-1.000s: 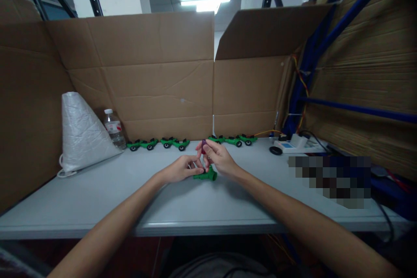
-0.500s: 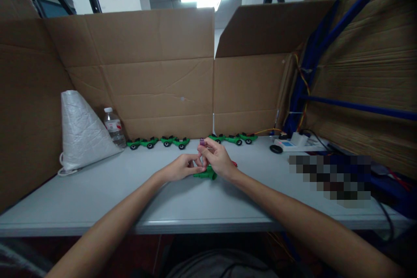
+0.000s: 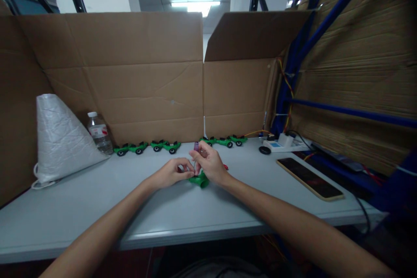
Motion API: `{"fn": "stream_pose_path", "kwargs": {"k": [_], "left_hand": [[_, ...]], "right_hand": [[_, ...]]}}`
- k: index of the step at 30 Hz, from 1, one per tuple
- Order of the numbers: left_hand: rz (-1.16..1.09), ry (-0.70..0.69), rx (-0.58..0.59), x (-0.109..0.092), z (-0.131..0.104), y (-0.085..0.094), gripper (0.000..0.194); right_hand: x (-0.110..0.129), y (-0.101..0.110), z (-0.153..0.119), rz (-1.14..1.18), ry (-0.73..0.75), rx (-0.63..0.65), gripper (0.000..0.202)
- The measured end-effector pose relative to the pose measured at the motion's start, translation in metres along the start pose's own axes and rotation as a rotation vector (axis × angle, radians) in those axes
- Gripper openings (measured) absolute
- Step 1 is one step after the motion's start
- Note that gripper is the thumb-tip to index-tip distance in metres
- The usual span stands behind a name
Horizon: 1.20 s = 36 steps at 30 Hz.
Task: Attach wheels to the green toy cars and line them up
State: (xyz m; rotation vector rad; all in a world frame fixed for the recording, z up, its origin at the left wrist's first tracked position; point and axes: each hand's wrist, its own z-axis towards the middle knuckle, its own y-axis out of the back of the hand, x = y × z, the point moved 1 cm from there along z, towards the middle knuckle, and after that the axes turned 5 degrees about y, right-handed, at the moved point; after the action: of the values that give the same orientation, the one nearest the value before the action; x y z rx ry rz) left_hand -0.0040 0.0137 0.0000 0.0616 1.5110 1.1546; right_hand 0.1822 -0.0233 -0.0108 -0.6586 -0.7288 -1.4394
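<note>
Currently at the white table [image 3: 65,208], dial centred on my hands. Right hand [image 3: 210,163]: thumb and fingers pinched round a purple-handled tool [image 3: 196,145], near upright, its thin shaft pointing down at the green toy part [image 3: 202,181]. That part lies at the tool's 6 o'clock, between my hands, round end toward me. Left hand [image 3: 172,173]: fingers curled, tips at the part's 9 o'clock side; whether they clamp it I cannot tell. Red object [image 3: 226,167] at my right hand's 3 o'clock, mostly hidden. Green toy cars [image 3: 140,147] toward 10, more about 2, along the cardboard wall [image 3: 143,91]. Water bottle [image 3: 99,134] between 9 and 10; silvery bag [image 3: 61,143] just past 9. Phone [image 3: 309,178] flat, about 3; power strip [image 3: 295,145] between 2 and 3, black disc [image 3: 264,150] just beside it.
</note>
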Motion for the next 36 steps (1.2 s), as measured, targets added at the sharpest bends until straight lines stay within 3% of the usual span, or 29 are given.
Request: {"fn": "stream_pose_path", "kwargs": {"k": [10, 15, 25, 36], "left_hand": [[0.074, 0.008, -0.054, 0.004, 0.001, 0.004, 0.019], [0.132, -0.004, -0.109, 0.0, 0.002, 0.005, 0.016], [0.231, 0.01, -0.195, 0.006, 0.002, 0.009, 0.023], [0.405, -0.021, -0.247, 0.01, -0.002, 0.017, 0.019]], "right_hand": [[0.0, 0.011, 0.007, -0.059, 0.035, -0.109, 0.041], [0.001, 0.023, 0.009, -0.356, 0.159, -0.193, 0.034], [0.001, 0.032, 0.01, -0.749, 0.108, -0.022, 0.032], [-0.005, 0.054, 0.02, -1.299, -0.172, 0.153, 0.027]]}}
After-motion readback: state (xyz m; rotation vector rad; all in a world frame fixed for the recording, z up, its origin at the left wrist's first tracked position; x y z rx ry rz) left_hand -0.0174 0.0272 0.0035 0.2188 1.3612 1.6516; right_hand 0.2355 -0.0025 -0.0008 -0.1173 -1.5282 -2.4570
